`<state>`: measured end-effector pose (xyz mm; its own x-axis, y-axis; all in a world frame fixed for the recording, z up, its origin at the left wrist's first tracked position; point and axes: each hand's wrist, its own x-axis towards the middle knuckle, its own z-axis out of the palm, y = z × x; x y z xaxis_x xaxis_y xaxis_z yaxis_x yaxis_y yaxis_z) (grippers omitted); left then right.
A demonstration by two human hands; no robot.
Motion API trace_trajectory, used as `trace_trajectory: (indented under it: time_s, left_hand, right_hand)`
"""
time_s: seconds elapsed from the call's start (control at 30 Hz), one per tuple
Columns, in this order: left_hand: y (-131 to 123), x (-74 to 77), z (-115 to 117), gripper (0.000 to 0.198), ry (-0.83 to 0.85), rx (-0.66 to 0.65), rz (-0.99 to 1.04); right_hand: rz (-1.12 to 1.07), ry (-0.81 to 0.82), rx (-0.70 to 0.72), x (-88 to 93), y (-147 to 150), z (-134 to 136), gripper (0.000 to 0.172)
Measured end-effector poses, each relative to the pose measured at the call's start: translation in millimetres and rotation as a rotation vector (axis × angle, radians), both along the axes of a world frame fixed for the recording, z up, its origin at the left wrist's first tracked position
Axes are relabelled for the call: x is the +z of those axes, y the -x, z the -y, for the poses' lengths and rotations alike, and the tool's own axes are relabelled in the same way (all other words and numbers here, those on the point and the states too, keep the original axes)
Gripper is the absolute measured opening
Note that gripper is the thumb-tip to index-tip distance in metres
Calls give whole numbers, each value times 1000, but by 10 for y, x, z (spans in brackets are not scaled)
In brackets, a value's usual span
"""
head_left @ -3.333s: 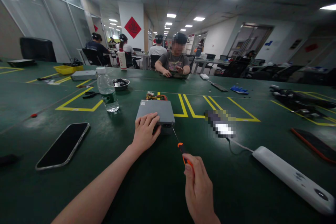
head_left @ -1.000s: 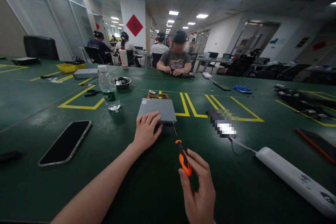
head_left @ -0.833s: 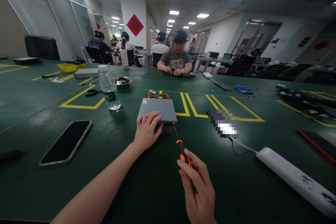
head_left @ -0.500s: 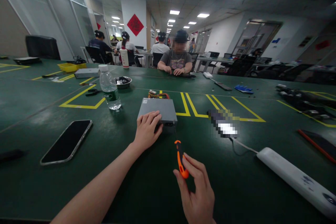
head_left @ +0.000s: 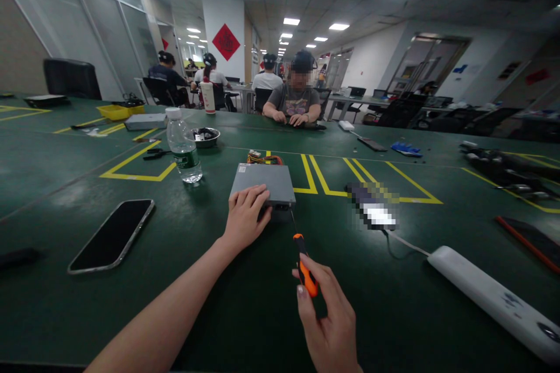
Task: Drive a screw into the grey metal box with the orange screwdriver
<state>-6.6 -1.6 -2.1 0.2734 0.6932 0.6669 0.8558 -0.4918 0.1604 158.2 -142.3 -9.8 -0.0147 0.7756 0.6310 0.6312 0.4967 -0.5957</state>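
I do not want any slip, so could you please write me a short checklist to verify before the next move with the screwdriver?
1. Left hand on the metal box: ok, fingers lie over its top near the front edge.
2. Right hand on the screwdriver: ok, it holds the handle.
3. Screwdriver tip seated at the box's front: cannot tell, too small to see.
4. Wires apart from the screwdriver: ok, they lie at the box's far side.
5. Bottle upright and capped: ok.
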Motion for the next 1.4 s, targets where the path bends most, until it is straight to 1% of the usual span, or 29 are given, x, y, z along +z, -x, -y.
trace_trajectory:
  time_s: [0.07, 0.13, 0.27, 0.33, 0.37, 0.43, 0.53, 0.63, 0.73, 0.87, 0.93, 1.1, 1.23, 1.33, 1.4]
  left_hand:
    - [-1, 3, 2, 30, 0, -1, 2]
    - [-2, 6, 2, 29, -2, -1, 0]
    - [1, 8, -1, 29, -5, 6, -8]
    - [1, 7, -2, 29, -3, 4, -8]
    - [1, 6, -2, 29, -3, 3, -6]
    - [-2, 5, -4, 29, -3, 2, -4]
    - [-4, 0, -10, 29, -10, 2, -3]
    - [-3, -7, -15, 29, -15, 3, -4]
    - [1, -12, -15, 28, -15, 5, -5]
    - [10, -18, -18, 28, -16, -1, -2]
    - [15, -20, -21, 29, -12, -2, -1]
    - [21, -11, -16, 29, -5, -4, -7]
    - [18, -7, -13, 29, -7, -3, -7]
    - [18, -14, -19, 29, -9, -6, -1]
    - [19, -18, -22, 29, -12, -11, 0]
  right_hand:
    - [3, 13, 9, -23, 11, 6, 35]
    - [13, 8, -15, -48, 12, 5, 36]
    - [41, -80, -114, -44, 9, -11, 32]
    - [41, -112, -132, -23, 11, -16, 29]
    - [49, -118, -114, -14, 12, -16, 28]
    - [87, -122, -31, -5, 12, -13, 28]
    - [125, -91, 57, 0, 9, -2, 27]
    - [102, -51, 65, 17, 18, 11, 31]
    - [153, -80, 67, 35, 47, 13, 35]
    - [177, -183, -5, 23, 95, -8, 29]
    - [166, -186, -44, 7, 112, -22, 27]
    - [67, -68, -220, -35, 119, -28, 22]
    - [11, 28, -239, -76, 122, 16, 23]
    - [-29, 56, -274, -114, 139, 51, 26]
    - [-48, 66, -272, -135, 157, 60, 26]
